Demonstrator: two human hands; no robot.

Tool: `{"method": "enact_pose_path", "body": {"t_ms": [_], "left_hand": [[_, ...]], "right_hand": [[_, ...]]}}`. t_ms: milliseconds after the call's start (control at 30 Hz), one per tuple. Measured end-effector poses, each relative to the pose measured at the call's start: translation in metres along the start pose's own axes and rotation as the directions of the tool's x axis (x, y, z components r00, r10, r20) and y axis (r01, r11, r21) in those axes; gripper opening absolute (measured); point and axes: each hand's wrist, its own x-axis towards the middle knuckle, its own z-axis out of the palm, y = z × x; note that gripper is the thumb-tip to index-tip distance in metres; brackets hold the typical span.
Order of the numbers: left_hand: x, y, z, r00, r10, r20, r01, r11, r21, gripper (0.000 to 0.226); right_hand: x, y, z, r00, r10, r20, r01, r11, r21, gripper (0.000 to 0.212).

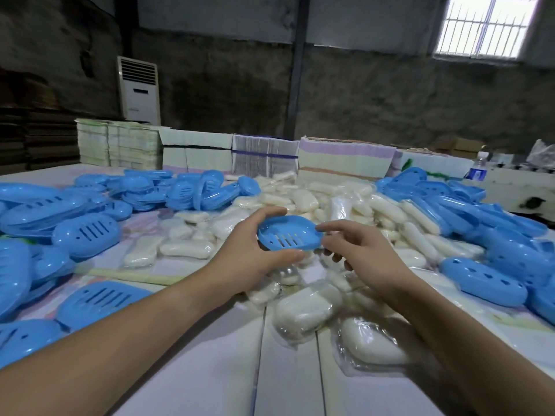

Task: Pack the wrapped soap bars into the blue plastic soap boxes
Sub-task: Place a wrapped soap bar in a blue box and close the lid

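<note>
Left hand [249,253] pinches the box [289,232], long axis crosswise; right hand [357,250], fingers loose, touches its right end, soaps [306,313] just below.

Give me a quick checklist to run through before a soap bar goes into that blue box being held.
1. Blue box held firmly: ok, left hand grips it.
2. Box empty: ok, slotted bottom shows.
3. Right hand free to pick: cannot tell, its fingertips are hidden.
4. Wrapped soap bars within reach: ok, piled under the hands.
5. Matching lid ready: cannot tell.
</note>
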Motion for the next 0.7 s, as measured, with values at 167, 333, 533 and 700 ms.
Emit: {"method": "enact_pose_path", "body": {"t_ms": [167,333,533,700], "left_hand": [[0.006,-0.006,-0.011,0.995,-0.003,-0.099,-0.004,0.997,-0.072,0.072],[0.012,-0.008,-0.022,0.985,-0.043,-0.168,0.021,0.991,-0.129,0.058],[0.014,-0.010,-0.022,0.991,-0.053,-0.121,0.027,0.978,-0.208,0.053],[0.014,-0.010,-0.020,0.991,-0.117,-0.072,0.081,0.920,-0.383,0.047]], "right_hand": [[0.001,0.010,-0.006,0.995,-0.047,-0.084,0.017,0.946,-0.325,0.025],[0.011,0.006,0.004,0.994,0.013,0.109,0.071,0.687,-0.724,0.050],[0.038,0.003,0.029,0.950,0.203,0.237,0.139,0.406,-0.903,0.067],[0.042,0.008,0.025,0.947,0.245,0.206,0.087,0.421,-0.903,0.056]]}}
